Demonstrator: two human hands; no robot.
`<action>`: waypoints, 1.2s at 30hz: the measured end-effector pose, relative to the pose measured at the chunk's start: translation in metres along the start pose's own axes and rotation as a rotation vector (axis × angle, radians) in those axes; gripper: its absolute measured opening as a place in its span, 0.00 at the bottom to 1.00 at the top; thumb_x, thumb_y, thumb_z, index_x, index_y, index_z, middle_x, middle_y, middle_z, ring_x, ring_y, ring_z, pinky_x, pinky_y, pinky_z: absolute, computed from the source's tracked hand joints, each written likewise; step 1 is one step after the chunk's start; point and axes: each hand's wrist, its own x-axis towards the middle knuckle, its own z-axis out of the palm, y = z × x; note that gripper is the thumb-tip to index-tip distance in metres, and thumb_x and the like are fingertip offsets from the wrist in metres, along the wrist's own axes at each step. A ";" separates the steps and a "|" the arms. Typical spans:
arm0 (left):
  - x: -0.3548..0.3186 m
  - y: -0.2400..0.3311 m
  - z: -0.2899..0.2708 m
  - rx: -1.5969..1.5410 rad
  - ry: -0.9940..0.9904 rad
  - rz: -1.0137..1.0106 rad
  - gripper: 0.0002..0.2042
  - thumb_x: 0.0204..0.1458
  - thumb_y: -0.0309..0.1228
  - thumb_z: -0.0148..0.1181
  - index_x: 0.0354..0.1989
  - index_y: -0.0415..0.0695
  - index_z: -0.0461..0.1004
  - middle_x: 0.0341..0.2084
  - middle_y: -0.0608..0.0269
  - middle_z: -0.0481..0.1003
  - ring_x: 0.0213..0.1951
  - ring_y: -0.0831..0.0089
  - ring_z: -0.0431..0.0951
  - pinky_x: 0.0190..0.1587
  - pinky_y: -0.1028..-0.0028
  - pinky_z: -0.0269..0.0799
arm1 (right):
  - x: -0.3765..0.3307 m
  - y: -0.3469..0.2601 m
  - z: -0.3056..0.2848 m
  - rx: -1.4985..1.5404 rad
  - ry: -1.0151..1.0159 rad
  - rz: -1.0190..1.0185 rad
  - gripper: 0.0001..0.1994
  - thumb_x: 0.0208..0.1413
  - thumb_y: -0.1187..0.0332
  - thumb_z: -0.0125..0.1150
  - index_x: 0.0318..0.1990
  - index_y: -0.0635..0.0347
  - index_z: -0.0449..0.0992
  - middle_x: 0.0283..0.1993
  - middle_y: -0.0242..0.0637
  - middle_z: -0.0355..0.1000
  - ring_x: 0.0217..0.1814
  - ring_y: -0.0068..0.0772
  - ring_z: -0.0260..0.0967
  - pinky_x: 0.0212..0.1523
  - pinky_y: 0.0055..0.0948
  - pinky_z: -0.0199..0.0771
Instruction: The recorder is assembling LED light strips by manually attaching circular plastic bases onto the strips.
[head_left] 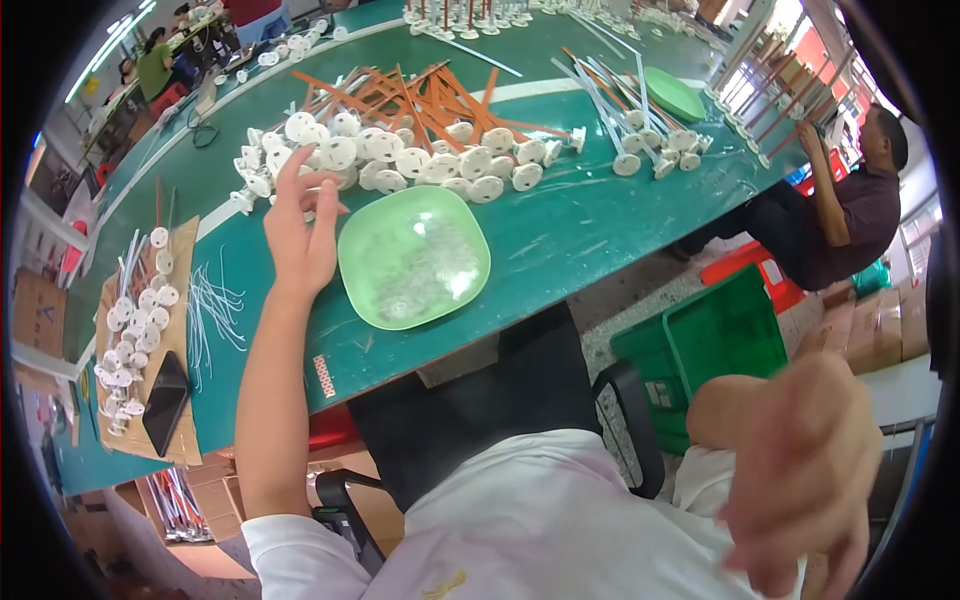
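My left hand (303,225) rests over the green tabletop beside a pile of white round disc-shaped bases (410,160). Its fingers are apart, the fingertips close to the nearest discs, and I see nothing held in it. Orange-brown flat rods (420,100) run back from the discs. Just right of that hand stands a light green square bowl (357,255), with a heap of small clear pieces (430,280) inside. My right hand (805,465) is raised near the camera, off the table at the lower right; motion smears its fingers, so what they hold does not show.
Left on the table, a cardboard sheet (185,440) bears more white discs and a dark phone (167,400), beside thin white strips (212,310). Silvery rods with discs (625,130) lie at the right. Below are a green crate (725,330), a chair armrest (630,430) and a seated person (850,200).
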 end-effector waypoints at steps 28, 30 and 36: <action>-0.006 0.048 -0.005 -0.003 -0.202 0.132 0.42 0.40 0.33 0.71 0.64 0.38 0.55 0.39 0.50 0.77 0.36 0.54 0.80 0.41 0.62 0.76 | 0.032 0.130 0.144 -0.068 -0.420 0.393 0.18 0.50 0.75 0.64 0.51 0.62 0.74 0.35 0.43 0.75 0.30 0.36 0.75 0.30 0.27 0.75; -0.008 0.053 -0.001 -0.130 -0.198 0.209 0.39 0.39 0.32 0.71 0.61 0.37 0.57 0.40 0.49 0.77 0.38 0.52 0.80 0.41 0.62 0.75 | 0.034 0.106 0.143 -0.085 -0.418 0.449 0.17 0.50 0.75 0.64 0.50 0.62 0.75 0.34 0.43 0.75 0.29 0.39 0.75 0.28 0.28 0.74; -0.013 0.082 -0.010 -0.152 -0.148 0.423 0.33 0.40 0.29 0.70 0.57 0.38 0.63 0.43 0.49 0.75 0.40 0.51 0.79 0.43 0.62 0.75 | 0.040 0.061 0.122 -0.020 -0.173 0.273 0.16 0.48 0.79 0.64 0.47 0.61 0.78 0.33 0.40 0.73 0.27 0.35 0.75 0.25 0.29 0.74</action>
